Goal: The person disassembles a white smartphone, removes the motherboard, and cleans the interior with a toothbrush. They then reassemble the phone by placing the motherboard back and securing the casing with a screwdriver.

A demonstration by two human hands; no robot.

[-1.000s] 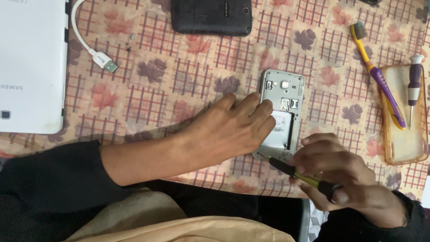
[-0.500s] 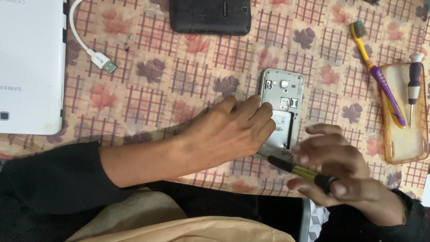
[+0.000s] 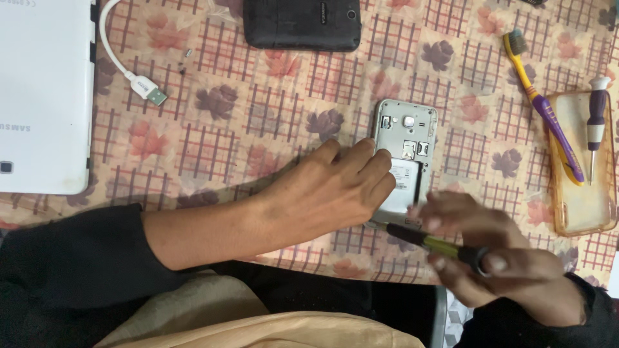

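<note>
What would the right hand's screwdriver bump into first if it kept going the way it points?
Probably the bottom edge of the opened grey phone; the screwdriver in the right hand points up-left at it.

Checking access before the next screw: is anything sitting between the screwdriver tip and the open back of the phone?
Nothing visible. The screwdriver in the right hand already points at the lower edge of the phone. The left hand covers the phone's lower left, beside the tip, not across it. The exact contact point is blurred.

Your left hand (image 3: 335, 190) lies palm-down at frame centre, fingers spread flat; your right hand (image 3: 500, 261), blurred at lower right, has its fingers curled closed, both forearms black-sleeved.
</note>
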